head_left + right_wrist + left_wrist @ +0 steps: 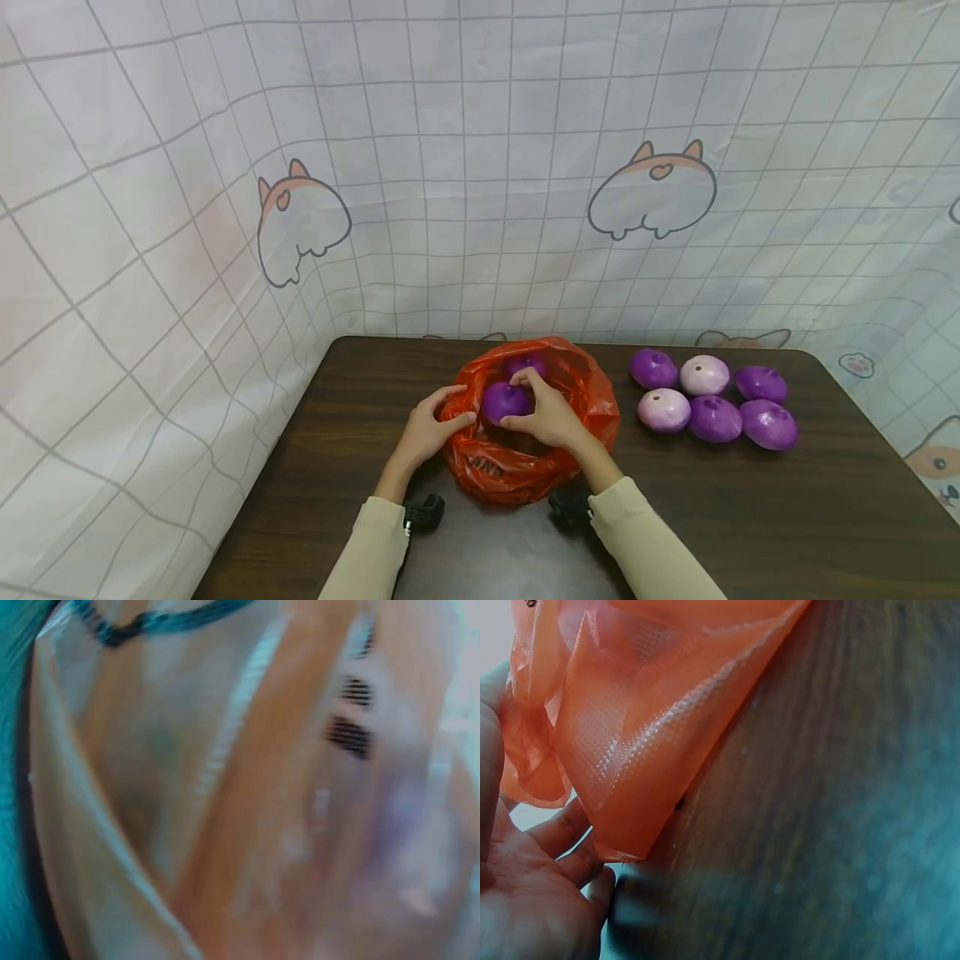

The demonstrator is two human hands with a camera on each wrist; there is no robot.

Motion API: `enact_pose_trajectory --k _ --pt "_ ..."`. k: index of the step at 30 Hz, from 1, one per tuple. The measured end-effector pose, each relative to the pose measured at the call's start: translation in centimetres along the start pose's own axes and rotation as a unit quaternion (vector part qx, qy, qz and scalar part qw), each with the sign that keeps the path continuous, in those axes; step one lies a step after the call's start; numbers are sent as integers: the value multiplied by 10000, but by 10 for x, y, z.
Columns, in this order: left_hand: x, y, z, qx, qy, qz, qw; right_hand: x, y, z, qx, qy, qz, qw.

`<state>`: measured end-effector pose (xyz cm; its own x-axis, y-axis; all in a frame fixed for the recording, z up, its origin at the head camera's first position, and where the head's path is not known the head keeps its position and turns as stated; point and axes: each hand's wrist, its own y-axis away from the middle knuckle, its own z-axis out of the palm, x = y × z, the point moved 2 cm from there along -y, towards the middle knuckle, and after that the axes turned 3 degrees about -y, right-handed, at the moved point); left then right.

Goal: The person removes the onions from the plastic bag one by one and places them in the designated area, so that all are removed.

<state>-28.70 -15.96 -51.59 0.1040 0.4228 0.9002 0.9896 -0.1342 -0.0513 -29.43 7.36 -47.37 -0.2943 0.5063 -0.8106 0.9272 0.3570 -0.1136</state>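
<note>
A red plastic bag (pixel 491 479) sits on the table with its mouth spread open upward. My left hand (pixel 425 429) holds the left side of its rim, thumb over the edge and fingers outside. In the left wrist view the bag's orange-looking film (pixel 645 742) hangs past the fingers (pixel 562 832). Reaching into the mouth, my right hand (pixel 551 414) grips a glossy purple ball-shaped piece (pixel 504 403) between thumb and curled fingers. Another purple piece (pixel 525 364) lies behind it in the bag. Blurred bag film (pixel 247 787) fills the right wrist view and hides that hand.
Several similar round pieces stand in two rows right of the bag, some purple (pixel 715 418), two pinkish white (pixel 703 375). The dark wooden table (pixel 337 433) ends at a grid-patterned cloth (pixel 480 208) behind and to the left.
</note>
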Motion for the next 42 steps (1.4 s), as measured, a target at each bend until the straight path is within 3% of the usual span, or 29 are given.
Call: enact_pose_trajectory --k 23,42 --pt "-2 0 0 -77 164 23 9998 -20 43 -68 345 -760 -778 9935" --pt "-1 0 0 -45 175 -12 9998 11 80 -124 728 -659 -509 9939"
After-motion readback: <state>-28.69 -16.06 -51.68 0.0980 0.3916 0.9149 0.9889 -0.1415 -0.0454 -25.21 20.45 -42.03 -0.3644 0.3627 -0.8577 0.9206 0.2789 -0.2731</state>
